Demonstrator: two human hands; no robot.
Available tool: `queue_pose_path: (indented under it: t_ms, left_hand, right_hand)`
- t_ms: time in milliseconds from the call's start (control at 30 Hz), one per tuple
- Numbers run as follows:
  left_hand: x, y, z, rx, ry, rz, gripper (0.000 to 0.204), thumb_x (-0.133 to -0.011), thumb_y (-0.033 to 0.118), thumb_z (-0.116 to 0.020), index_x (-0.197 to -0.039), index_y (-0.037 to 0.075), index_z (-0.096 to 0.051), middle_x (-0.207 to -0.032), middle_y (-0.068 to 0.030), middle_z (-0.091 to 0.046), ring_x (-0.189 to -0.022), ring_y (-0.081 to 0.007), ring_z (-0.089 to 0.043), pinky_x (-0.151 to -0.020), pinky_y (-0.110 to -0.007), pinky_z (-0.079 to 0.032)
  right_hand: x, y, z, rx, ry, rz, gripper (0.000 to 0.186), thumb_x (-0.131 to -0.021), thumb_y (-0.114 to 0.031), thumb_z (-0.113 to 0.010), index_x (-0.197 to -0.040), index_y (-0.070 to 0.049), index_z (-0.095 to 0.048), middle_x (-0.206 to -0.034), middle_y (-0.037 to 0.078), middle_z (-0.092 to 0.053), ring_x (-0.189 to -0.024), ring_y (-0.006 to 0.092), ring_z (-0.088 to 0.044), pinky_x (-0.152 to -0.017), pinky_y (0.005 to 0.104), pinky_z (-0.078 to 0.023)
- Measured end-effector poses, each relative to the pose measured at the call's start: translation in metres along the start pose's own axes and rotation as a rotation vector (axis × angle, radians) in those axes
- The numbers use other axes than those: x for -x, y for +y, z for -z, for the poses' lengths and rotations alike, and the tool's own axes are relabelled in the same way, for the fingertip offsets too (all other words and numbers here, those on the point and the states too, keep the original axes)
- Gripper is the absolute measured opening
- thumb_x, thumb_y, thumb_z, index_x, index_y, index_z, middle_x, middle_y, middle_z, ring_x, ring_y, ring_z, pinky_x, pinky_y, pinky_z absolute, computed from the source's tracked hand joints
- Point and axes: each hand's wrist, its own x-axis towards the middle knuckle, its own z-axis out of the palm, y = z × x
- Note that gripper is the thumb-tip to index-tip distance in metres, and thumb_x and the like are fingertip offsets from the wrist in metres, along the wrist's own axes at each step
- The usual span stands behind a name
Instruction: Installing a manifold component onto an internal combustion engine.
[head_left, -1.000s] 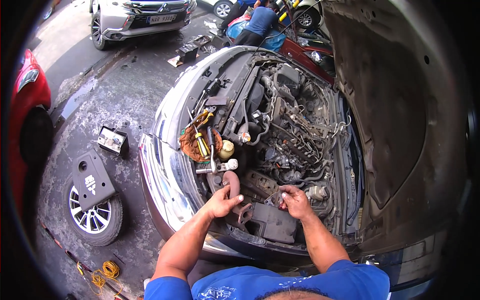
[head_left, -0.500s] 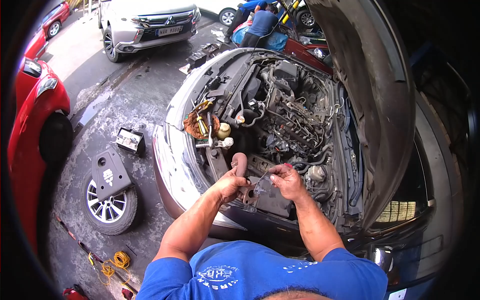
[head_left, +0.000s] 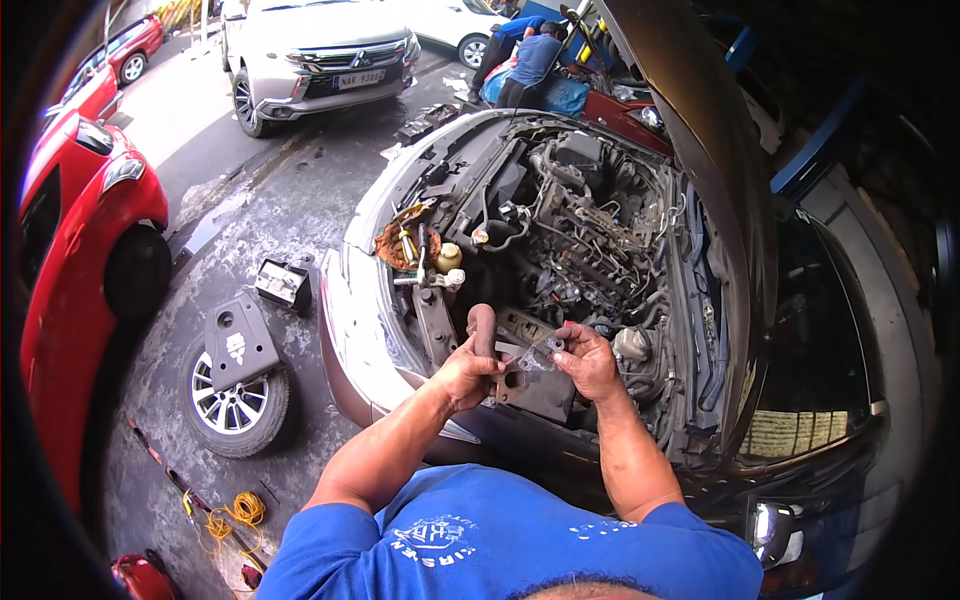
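My left hand [head_left: 467,372] grips a curved, rusty metal pipe [head_left: 482,325] with a flange at its lower end. My right hand [head_left: 590,365] pinches a thin grey metal gasket [head_left: 540,356] just above that flange; whether the two touch I cannot tell. Both hands are over the front corner of an open engine bay [head_left: 580,240]. Screwdrivers and a ratchet [head_left: 408,246] lie on an orange-brown rag [head_left: 390,243] beside a pale yellow reservoir [head_left: 448,258] on the left side of the bay.
The raised hood [head_left: 730,250] stands at the right. A loose wheel [head_left: 245,420] with a plastic engine cover [head_left: 240,350], a battery [head_left: 282,285] and yellow cord [head_left: 247,508] lie on the floor. A red car [head_left: 75,290] is at left; two co-workers [head_left: 530,65] work behind.
My right hand has moved left with the gasket, bringing it close to the pipe in my left hand. The view has shifted, bringing more of the parked cars into sight.
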Motion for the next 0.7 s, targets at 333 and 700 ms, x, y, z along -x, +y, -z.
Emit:
queue_pose_path:
  t_ms: [333,700]
  left_hand:
    - [0.005,0.005,-0.021,-0.012,-0.038,-0.067,0.060,-0.075,0.004,-0.072,-0.129,0.008,-0.045,-0.107,-0.0128,-0.064,-0.093,-0.0302,-0.067,-0.080,-0.054,-0.058]
    - [-0.002,-0.012,-0.002,-0.075,0.048,-0.043,0.058,-0.072,0.006,-0.070,-0.126,0.010,-0.049,-0.102,-0.0082,-0.064,-0.074,-0.0206,-0.064,-0.051,-0.033,-0.048]
  right_hand:
    - [0.006,-0.002,-0.003,-0.045,0.016,0.034,0.041,-0.088,-0.004,-0.070,-0.126,-0.002,-0.057,-0.101,0.006,-0.070,-0.085,0.0093,-0.064,-0.071,0.0233,-0.049]
    - [0.014,0.001,-0.001,0.096,0.040,0.113,0.048,-0.087,-0.006,-0.071,-0.131,-0.001,-0.052,-0.097,0.006,-0.068,-0.074,0.0085,-0.058,-0.063,0.0216,-0.045]
